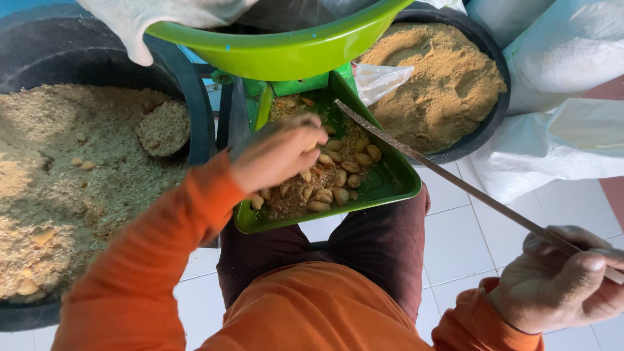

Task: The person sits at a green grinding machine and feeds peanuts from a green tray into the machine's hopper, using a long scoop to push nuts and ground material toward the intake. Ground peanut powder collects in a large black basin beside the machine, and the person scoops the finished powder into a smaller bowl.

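Note:
My left hand (276, 153) hovers over a green tray (390, 185) that juts out from a green machine, fingers bunched down among pale tan nut-like pieces (338, 179) and crumbs; whether it grips any is hidden. My right hand (562, 279), at the lower right, is closed on the near end of a long thin metal rod (455, 182). The rod runs diagonally up-left, its far tip reaching the top of the tray. Both sleeves are orange.
A green hopper bowl (286, 49) hangs above the tray. A large dark tub (195, 97) of coarse beige meal stands at left, with a small scoop (162, 127) in it. A second dark tub (484, 127) of brown powder stands at upper right, white sacks (565, 97) beside it. White tiled floor below.

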